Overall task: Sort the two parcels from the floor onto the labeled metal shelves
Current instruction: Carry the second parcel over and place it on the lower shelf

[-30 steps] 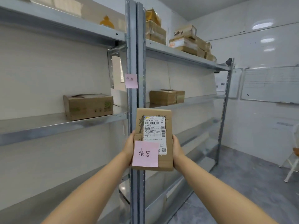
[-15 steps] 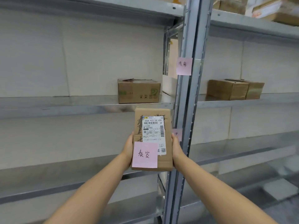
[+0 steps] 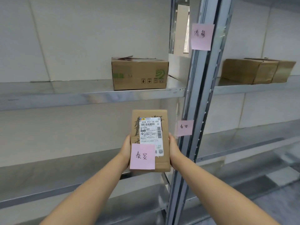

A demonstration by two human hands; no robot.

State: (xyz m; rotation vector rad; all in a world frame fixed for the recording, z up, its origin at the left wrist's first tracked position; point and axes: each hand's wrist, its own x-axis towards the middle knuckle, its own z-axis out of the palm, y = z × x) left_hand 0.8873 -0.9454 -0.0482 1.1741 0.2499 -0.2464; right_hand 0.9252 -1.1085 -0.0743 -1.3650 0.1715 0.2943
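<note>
Both hands, left hand (image 3: 125, 147) and right hand (image 3: 174, 147), grip the parcel (image 3: 150, 140) by its sides (pink note (image 3: 142, 156) matches the lower upright label (image 3: 184, 127), I think), so next it probably goes onto that lower shelf (image 3: 65, 172).

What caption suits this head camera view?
Both hands hold a parcel with a pink note before metal shelves.
</note>
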